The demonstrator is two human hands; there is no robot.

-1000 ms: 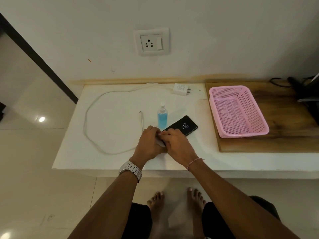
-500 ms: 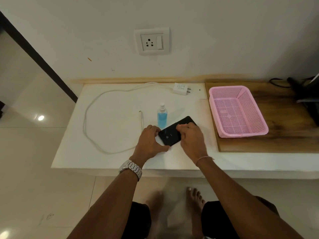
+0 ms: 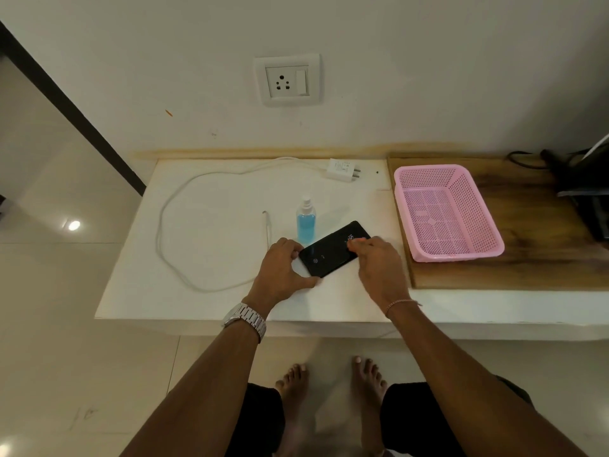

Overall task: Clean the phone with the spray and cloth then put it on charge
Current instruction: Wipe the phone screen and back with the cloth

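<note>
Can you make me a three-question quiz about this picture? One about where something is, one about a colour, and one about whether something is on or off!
1. Where is the spray bottle?
A. In the basket
B. On the white table, just behind the phone
C. On the floor

2. What colour is the basket?
A. Pink
B. Green
C. Black

3. Is the charger plugged into the wall socket?
A. Yes
B. No, it lies on the table
C. It is in the basket

Answers: 1 B, it stands by the phone; 2 A, its mesh is pink; 3 B, the socket holes are bare.
</note>
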